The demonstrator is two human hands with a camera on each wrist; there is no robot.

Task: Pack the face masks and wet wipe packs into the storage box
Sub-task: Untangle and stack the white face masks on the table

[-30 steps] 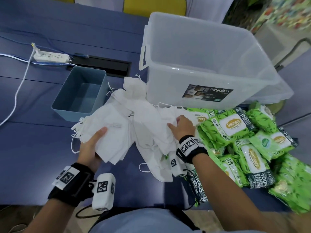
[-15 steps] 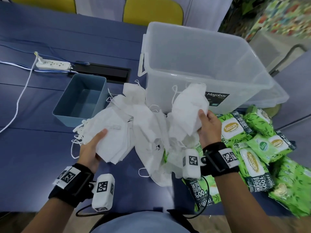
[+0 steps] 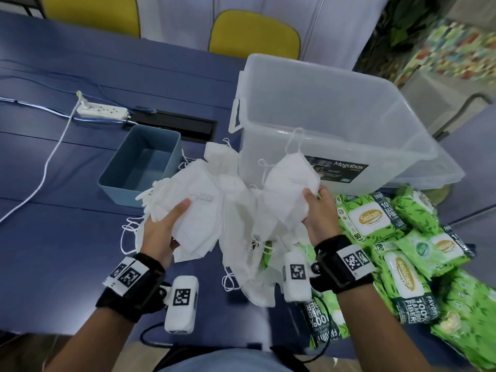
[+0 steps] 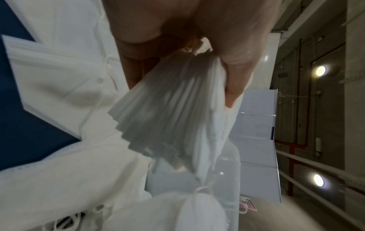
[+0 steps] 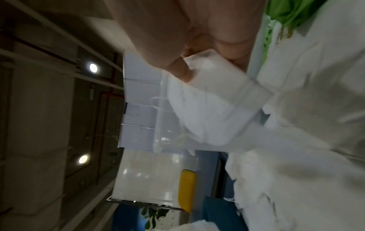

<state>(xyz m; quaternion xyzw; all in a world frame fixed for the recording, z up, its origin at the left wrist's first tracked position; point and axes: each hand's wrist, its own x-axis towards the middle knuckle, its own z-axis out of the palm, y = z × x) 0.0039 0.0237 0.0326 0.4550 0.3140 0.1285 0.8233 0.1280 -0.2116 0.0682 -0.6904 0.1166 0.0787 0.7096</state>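
Setting: blue table (image 3: 61,253) in front of me, two yellow chairs (image 3: 253,30) behind it, a dim ceiling with round lamps in both wrist views.
Left grip: my left hand (image 3: 158,232) clasps a fanned stack of white face masks (image 3: 198,210); thumb on the top mask, fingers underneath. The left wrist view shows the stack's edges splayed out between thumb and palm.
Right grip: my right hand (image 3: 318,210) holds a second bunch of masks (image 3: 288,183), lifted and tilted, thumb pressed into the fabric, ear loops sticking up toward the box wall. The right wrist view is blurred, but fingertips (image 5: 182,71) show pinching a folded white edge.
Between the hands: loose masks (image 3: 241,237) in a heap on the table, some draped over the green packs.
Storage box: clear plastic Megabox (image 3: 402,146) just beyond both hands; I can see nothing inside it.
Wet wipe packs: green Sanicare packs (image 3: 373,218) piled on the table to my right, beside the box, none in hand.
Other things: small blue bin (image 3: 118,167) to the left of the masks, a white power strip (image 3: 102,111) and its cable farther left.
Step in hand: I judge this to be the start of packing, with masks gathered into handfuls but not yet over the rim.
Next move calls for: raising the right bunch above the near wall and setting it down flat inside, keeping the loops from snagging on the rim; the left stack needs a firm squeeze so the fan doesn't slide apart on the way.
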